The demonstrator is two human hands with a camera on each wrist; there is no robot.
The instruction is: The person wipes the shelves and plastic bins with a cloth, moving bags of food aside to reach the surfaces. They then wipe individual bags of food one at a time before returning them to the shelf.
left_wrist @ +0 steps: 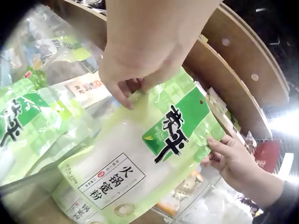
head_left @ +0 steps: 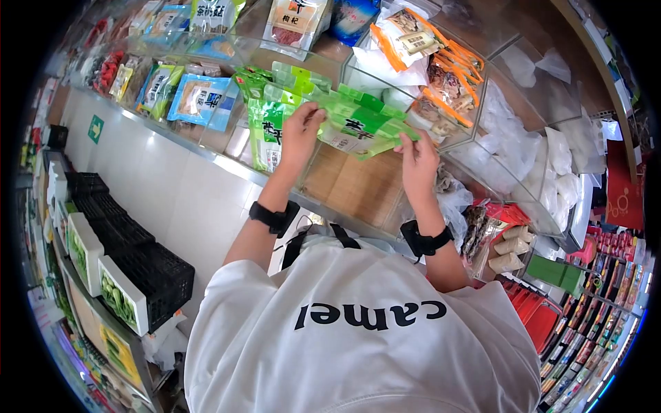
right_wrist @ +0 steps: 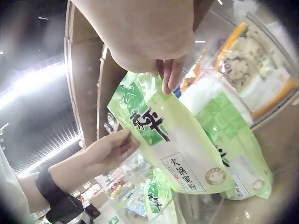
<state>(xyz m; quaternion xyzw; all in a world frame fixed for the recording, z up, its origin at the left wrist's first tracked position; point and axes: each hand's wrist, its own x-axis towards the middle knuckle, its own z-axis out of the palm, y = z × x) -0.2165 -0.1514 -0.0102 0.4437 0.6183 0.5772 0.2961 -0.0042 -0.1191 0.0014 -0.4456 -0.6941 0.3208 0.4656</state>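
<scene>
A green-and-white bag of wide hot pot noodles hangs between both hands above a wood-floored glass compartment. My left hand pinches one top corner of it, fingers curled over the edge. At the opposite top corner my right hand grips the bag between thumb and fingers. The printed front shows in both wrist views, tilted. Just behind its lower part is a second matching noodle bag. More green bags stand left of my left hand in the neighbouring compartment.
Orange-edged bags of dried food fill the compartment at the back right. Clear plastic bags lie in glass bins to the right. Blue packets sit farther left along the shelf. Black crates stand across the aisle at left.
</scene>
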